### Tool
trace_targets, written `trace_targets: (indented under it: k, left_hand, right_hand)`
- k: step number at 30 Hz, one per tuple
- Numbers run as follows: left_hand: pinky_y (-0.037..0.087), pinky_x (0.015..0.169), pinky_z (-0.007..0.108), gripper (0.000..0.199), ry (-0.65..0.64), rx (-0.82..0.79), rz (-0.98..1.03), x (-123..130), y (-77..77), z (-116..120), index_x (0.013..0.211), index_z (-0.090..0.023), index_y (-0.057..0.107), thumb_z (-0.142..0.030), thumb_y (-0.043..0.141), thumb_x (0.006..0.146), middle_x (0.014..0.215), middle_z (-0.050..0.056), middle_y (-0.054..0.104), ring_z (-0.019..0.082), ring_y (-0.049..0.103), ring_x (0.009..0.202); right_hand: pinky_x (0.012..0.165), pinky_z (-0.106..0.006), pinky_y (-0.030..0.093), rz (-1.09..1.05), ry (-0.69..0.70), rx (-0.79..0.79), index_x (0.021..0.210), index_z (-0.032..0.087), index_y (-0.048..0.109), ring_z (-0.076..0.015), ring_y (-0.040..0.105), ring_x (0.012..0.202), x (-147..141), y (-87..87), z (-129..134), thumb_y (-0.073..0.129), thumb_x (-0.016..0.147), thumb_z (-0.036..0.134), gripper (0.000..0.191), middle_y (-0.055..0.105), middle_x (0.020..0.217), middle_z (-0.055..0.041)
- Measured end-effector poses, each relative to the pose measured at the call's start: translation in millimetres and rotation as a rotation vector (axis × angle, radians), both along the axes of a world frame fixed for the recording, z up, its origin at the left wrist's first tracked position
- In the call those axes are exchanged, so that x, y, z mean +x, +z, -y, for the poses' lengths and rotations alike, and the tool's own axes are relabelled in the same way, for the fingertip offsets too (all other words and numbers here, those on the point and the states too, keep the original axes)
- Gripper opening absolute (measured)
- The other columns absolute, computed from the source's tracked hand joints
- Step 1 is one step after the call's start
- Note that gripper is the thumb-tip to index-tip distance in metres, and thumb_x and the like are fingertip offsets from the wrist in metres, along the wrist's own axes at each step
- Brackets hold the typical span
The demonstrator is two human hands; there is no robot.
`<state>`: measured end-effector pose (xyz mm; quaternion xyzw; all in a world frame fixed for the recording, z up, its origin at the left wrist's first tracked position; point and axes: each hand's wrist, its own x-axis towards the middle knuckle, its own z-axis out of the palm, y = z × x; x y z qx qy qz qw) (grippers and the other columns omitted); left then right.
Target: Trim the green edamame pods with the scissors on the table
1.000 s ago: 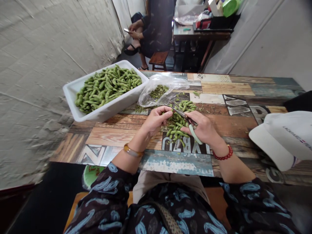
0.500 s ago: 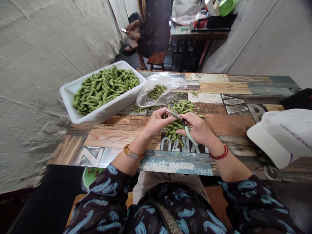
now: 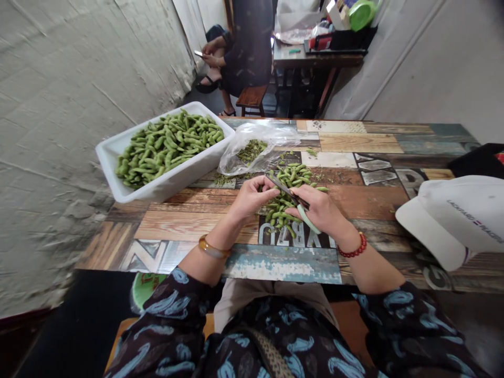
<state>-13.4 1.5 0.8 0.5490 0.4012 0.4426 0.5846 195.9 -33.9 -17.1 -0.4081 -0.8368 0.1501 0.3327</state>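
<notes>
My right hand [image 3: 318, 207] is closed around scissors with pale green handles [image 3: 308, 219]. Their dark blades point left and away from me, up to the fingertips of my left hand [image 3: 252, 197]. The thumb and fingers of that hand are pinched together by the blades; whatever sits between them is too hidden to name. Under and behind both hands lies a loose pile of green edamame pods [image 3: 294, 175] on the patchwork-wood table [image 3: 189, 216]. Beyond the left hand, a clear plastic bag [image 3: 232, 164] lies with small green trimmings [image 3: 252, 151] in it.
A white tub [image 3: 179, 178] heaped with edamame pods [image 3: 169, 144] stands at the left by the wall. A white cap [image 3: 452, 215] lies on the right. Green scraps dot the tabletop. Behind the table, a person [image 3: 252, 47] sits holding a phone, near a cluttered second table [image 3: 303, 59].
The scissors' handles and blades look a little further apart. Both hands stay in nearly the same place, and the whole view has shifted slightly.
</notes>
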Motion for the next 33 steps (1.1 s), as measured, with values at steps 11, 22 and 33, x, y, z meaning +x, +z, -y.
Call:
trace_targets:
  k: [11,22,33]
  left_hand:
    - [0.019,0.043,0.019,0.038,0.005,-0.183,0.22,-4.4,3.4,-2.4,0.08,-0.016,0.054,-0.037,0.083,0.064,0.062,-0.005,0.057,0.002,0.034,0.044]
    - [0.022,0.042,0.019,0.035,0.024,-0.152,0.188,-4.2,3.0,-1.5,0.08,-0.017,0.058,-0.033,0.083,0.063,0.059,-0.007,0.049,0.003,0.033,0.044]
    - [0.022,0.044,0.02,0.033,0.008,-0.123,0.187,-4.9,2.5,-2.2,0.08,-0.016,0.059,-0.031,0.083,0.063,0.059,-0.007,0.047,0.003,0.034,0.046]
  right_hand:
    - [0.08,-0.043,0.057,-0.068,-0.126,0.078,0.121,0.021,0.06,-0.0262,0.066,0.089,3.4,-2.6,-6.1,0.07,0.084,0.05,0.049,0.067,0.101,-0.01]
    - [0.074,-0.04,0.057,-0.004,-0.054,0.029,0.126,0.021,0.056,-0.0236,0.062,0.081,2.4,1.1,-2.4,0.072,0.083,0.048,0.053,0.062,0.104,-0.0104]
    - [0.068,-0.037,0.054,-0.021,-0.039,0.038,0.122,0.023,0.058,-0.0222,0.06,0.076,3.0,5.0,-1.8,0.069,0.085,0.052,0.048,0.063,0.1,-0.009]
